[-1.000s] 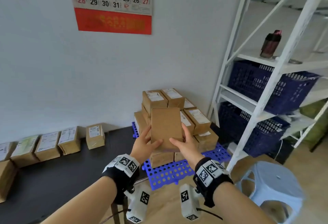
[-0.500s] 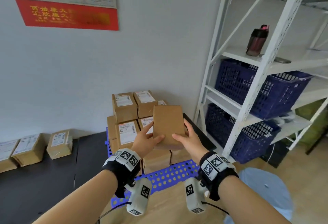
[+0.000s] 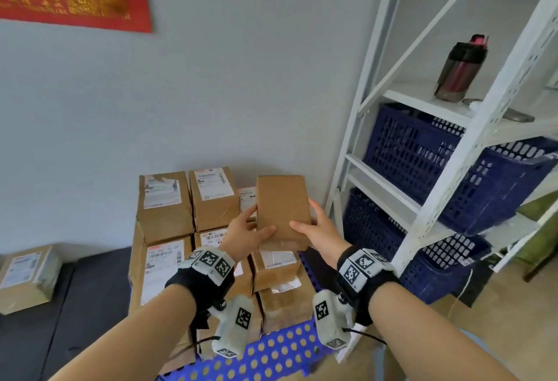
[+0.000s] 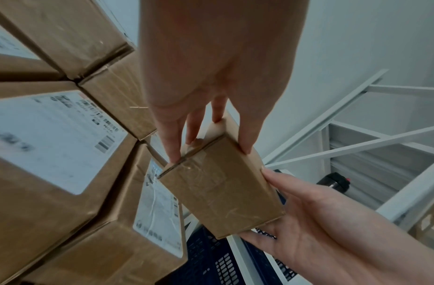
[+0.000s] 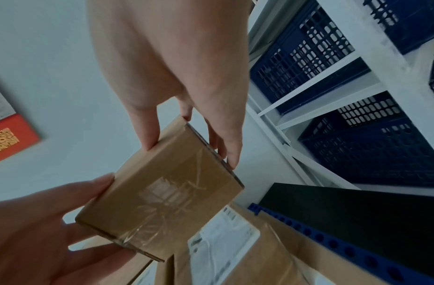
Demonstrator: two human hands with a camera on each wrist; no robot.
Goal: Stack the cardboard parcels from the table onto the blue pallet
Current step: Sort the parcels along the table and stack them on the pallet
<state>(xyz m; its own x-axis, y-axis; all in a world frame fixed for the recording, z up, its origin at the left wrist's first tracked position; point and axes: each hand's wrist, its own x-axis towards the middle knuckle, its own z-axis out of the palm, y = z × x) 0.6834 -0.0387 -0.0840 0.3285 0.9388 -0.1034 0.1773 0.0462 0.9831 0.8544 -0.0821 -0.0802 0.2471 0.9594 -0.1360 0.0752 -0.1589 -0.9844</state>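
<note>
A plain brown cardboard parcel is held in the air between both hands, over the right side of the parcel stack. My left hand grips its left edge, thumb on top and fingers underneath. My right hand grips the right edge the same way. The left wrist view shows the parcel taped end on, pinched by the left hand. In the right wrist view the parcel sits between the right hand and the other palm. The blue pallet lies under the stack.
A white metal rack with dark blue crates stands close on the right, a bottle on its shelf. One labelled parcel lies on the dark table at left. A wall stands behind the stack.
Both hands have carried the parcel right and forward, closer to the stack's right side. The view has swung right, so the table parcels slid out at left.
</note>
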